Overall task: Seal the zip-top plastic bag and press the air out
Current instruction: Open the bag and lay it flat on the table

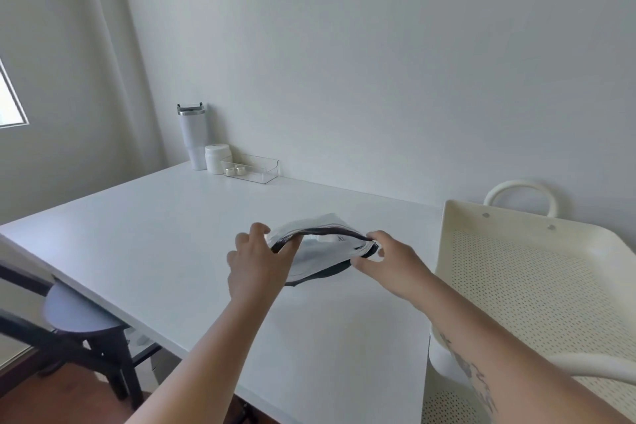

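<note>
A zip-top plastic bag lies in the middle of the white table. It is clear and silvery with a dark strip along its mouth and something dark under or inside it. The mouth gapes in an arc between my hands. My left hand pinches the left end of the mouth, thumb on the near side. My right hand grips the right corner between thumb and fingers. The bag looks lifted slightly off the table at its top edge.
A white tumbler, a white jar and a clear plastic tray holding small items stand at the back by the wall. A cream perforated cart stands against the table's right side. A dark stool sits at the left edge.
</note>
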